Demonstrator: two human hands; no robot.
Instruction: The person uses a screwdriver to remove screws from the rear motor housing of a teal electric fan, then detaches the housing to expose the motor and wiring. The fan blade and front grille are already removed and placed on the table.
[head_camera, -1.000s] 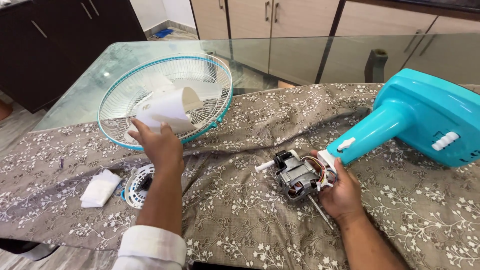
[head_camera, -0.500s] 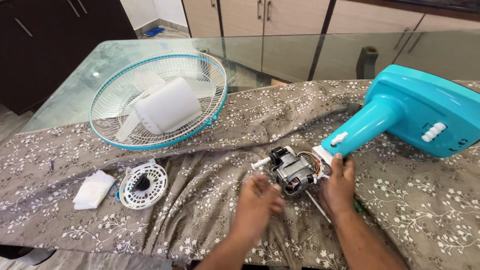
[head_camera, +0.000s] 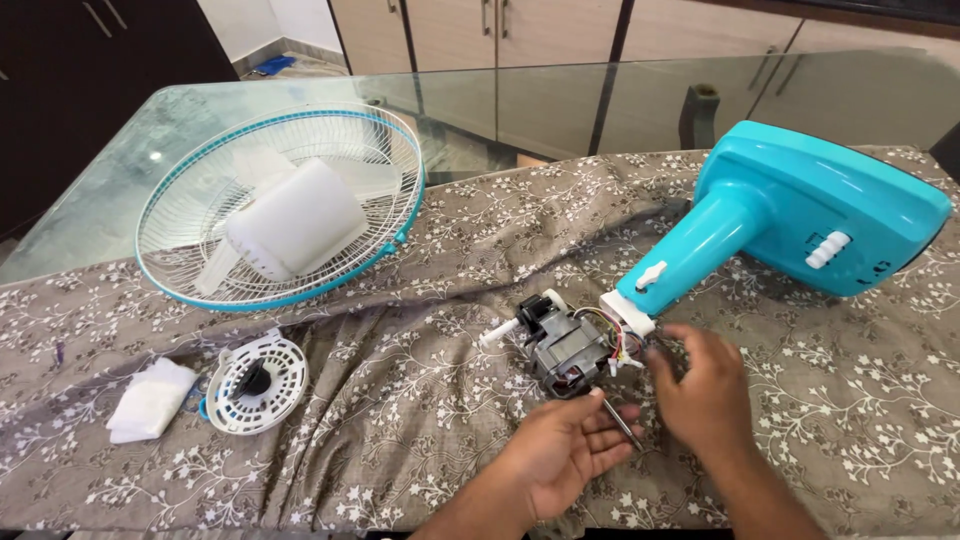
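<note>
Both hands are working: left hand (head_camera: 560, 450) lying open-palmed beneath the bare fan motor (head_camera: 565, 350), right hand (head_camera: 705, 385) loosely curled beside its wiring; guard and blade already off.

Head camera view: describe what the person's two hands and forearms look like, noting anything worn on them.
Both the left hand and the right hand are bare: no gloves, and no rings or watch show. Each forearm enters from the bottom edge uncovered; no sleeve shows in this view. There are no markings, straps or cables on either arm. The fingers of both hands look slightly blurred.
</note>
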